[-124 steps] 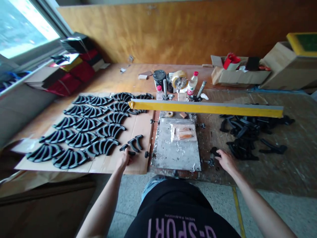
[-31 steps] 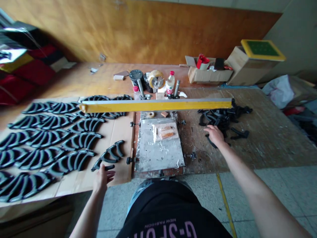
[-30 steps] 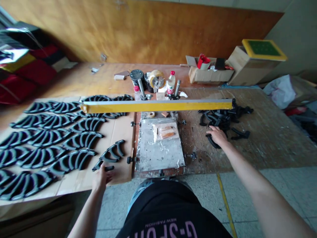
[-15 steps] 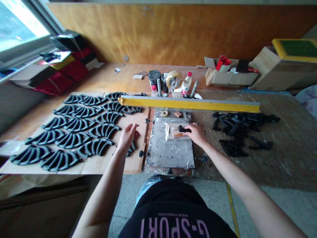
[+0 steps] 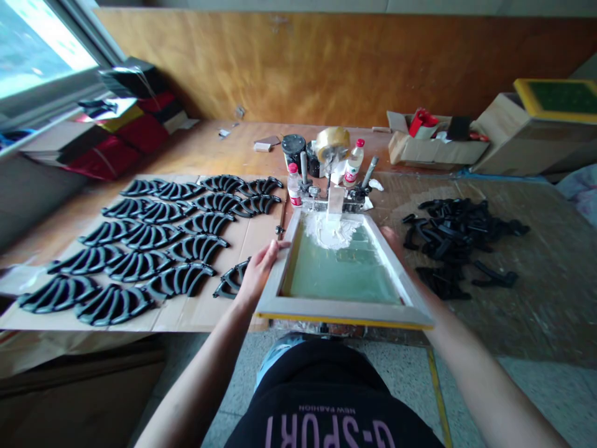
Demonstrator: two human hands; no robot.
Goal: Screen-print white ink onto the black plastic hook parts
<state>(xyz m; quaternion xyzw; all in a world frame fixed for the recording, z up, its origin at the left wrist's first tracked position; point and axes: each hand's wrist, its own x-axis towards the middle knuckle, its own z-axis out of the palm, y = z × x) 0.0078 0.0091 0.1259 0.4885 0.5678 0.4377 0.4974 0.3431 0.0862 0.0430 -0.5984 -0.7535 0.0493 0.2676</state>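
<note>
A screen-printing frame [image 5: 345, 306] with a pale rim and green mesh is swung down over the work plate, tilted toward me. White paste [image 5: 330, 231] lies on its mesh near the far end, where a squeegee-like blade [image 5: 336, 202] stands. My left hand [image 5: 262, 267] is closed at the frame's left rail, its fingers reaching to the edge. My right hand [image 5: 394, 241] is at the right rail, which hides most of its fingers. The black part on the plate is hidden under the frame. Black finned parts [image 5: 137, 264] lie in rows to the left.
Loose black pieces [image 5: 448, 233] are heaped on the right. Behind the frame stand bottles [image 5: 353, 163], a dark tub [image 5: 293, 151] and a tape roll [image 5: 333, 143]. An opened carton [image 5: 436, 149] stands at the back right, stacked boxes [image 5: 140, 134] at the back left.
The frame has come down from its raised, edge-on position and now covers the plate. My right hand has let go of the black piece; both hands have moved to the frame's sides.
</note>
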